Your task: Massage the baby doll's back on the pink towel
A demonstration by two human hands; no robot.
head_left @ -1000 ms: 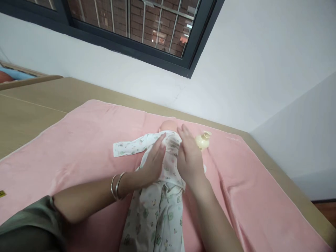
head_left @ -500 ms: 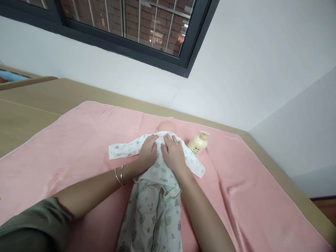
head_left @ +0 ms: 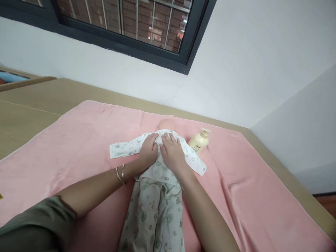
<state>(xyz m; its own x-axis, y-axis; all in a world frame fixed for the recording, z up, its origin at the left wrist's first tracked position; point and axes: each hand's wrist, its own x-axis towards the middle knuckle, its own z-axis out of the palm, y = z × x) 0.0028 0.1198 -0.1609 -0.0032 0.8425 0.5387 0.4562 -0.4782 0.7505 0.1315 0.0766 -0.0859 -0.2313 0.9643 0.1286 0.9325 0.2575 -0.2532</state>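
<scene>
since earlier: both hands slid up to the collar
left hand [head_left: 149,151]: flat, fingers open on the doll's top [head_left: 160,164]
right hand [head_left: 172,154]: same; press light, smooth outward

A home bedroom or nursery: a pink blanket [head_left: 78,140] spread over a wooden platform [head_left: 31,101] against white walls, under a dark-framed barred window [head_left: 131,28] facing brick.

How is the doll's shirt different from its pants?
The shirt is white with small, sparse prints; the pants are creamier with bigger green prints. The shirt's sleeves spread flat sideways; the pants run straight toward the camera. The left hand and right hand press on the shirt, not the pants. Both are on the doll, over the pink blanket.
</scene>
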